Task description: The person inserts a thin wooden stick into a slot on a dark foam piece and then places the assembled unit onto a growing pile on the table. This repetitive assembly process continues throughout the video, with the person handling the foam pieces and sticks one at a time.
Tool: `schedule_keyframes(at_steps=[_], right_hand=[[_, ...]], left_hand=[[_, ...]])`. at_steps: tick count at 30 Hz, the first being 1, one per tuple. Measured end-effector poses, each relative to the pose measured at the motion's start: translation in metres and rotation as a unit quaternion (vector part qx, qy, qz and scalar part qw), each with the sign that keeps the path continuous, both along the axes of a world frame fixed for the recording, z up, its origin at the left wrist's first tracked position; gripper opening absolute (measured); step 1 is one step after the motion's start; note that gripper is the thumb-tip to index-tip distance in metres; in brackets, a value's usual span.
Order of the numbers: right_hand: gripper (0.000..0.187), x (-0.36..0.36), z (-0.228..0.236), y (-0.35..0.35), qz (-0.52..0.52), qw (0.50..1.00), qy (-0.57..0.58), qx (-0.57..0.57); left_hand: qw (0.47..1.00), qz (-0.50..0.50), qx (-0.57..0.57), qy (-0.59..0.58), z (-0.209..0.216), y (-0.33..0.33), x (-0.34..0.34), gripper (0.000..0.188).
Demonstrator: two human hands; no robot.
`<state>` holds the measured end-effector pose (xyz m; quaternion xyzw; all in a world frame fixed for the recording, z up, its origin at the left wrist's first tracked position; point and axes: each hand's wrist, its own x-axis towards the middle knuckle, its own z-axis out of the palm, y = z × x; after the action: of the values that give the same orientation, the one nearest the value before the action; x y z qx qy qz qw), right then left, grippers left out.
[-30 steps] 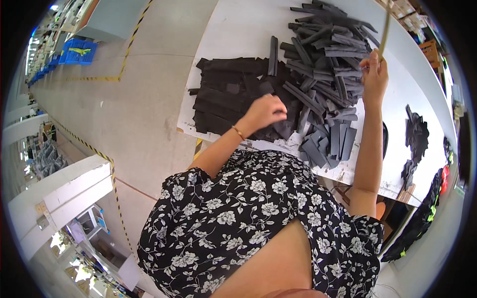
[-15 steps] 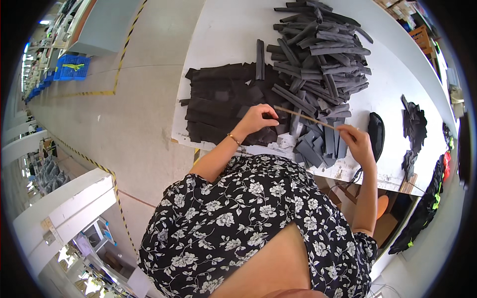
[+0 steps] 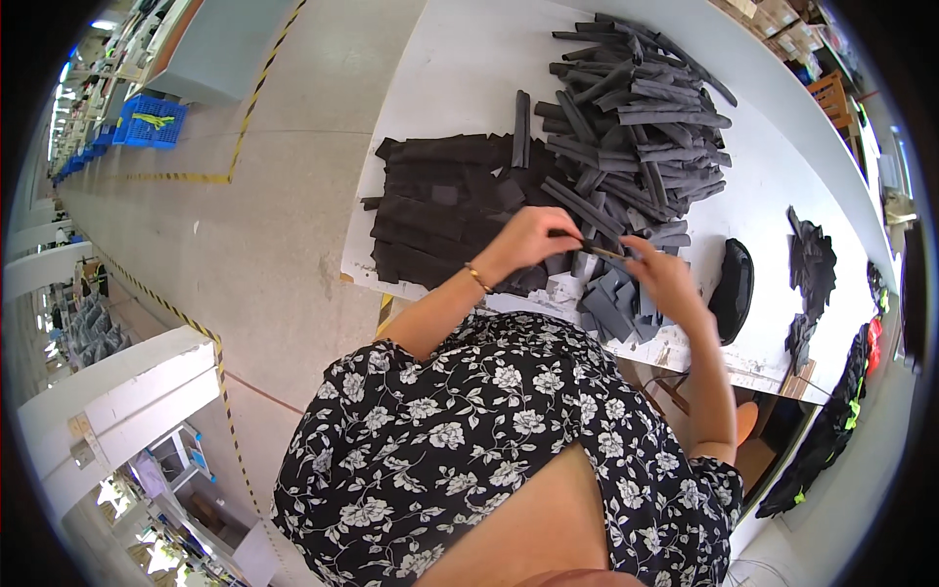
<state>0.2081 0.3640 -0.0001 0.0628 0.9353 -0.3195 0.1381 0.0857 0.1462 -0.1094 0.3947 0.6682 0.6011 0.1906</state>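
Note:
My left hand [image 3: 540, 237] is closed on a small dark fabric piece [image 3: 564, 234] above the table's near edge. Close on its right, my right hand [image 3: 660, 277] pinches a thin light-brown stick [image 3: 604, 252]. The stick's left end meets the dark piece; whether it goes inside cannot be made out. Beneath and left of the hands lie flat black fabric strips [image 3: 430, 201], spread in overlapping rows. Beyond them rises a heap of dark grey fabric tubes [image 3: 665, 108]. Small grey flat pieces [image 3: 608, 311] lie below my right hand.
A black oval case [image 3: 732, 292] rests on the white table [image 3: 469, 68], right of my right hand. Farther right is a pile of black scraps [image 3: 810, 264]. A single tube [image 3: 521, 129] lies apart from the heap. A blue crate [image 3: 150, 122] stands across the aisle.
My hands have come closer together, the right one moving left with the stick. A dark fabric piece now shows in my left hand. Less of the stick is visible.

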Motion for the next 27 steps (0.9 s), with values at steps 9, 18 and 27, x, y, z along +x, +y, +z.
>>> schedule_keyframes(at_steps=[9,18,27], right_hand=[[0.019,0.004,-0.101,-0.053,-0.177,0.870,-0.106,-0.448],[0.022,-0.001,-0.106,-0.113,-0.104,0.968,0.128,-0.190],[0.015,0.047,-0.057,-0.087,-0.008,0.986,-0.023,-0.167]], left_hand=[[0.820,0.208,0.308,-0.436,0.012,-0.043,0.001,0.069],[0.657,0.260,0.358,-0.610,-0.003,-0.021,0.005,0.027],[0.654,0.385,0.324,-0.565,-0.019,-0.039,-0.031,0.029]])
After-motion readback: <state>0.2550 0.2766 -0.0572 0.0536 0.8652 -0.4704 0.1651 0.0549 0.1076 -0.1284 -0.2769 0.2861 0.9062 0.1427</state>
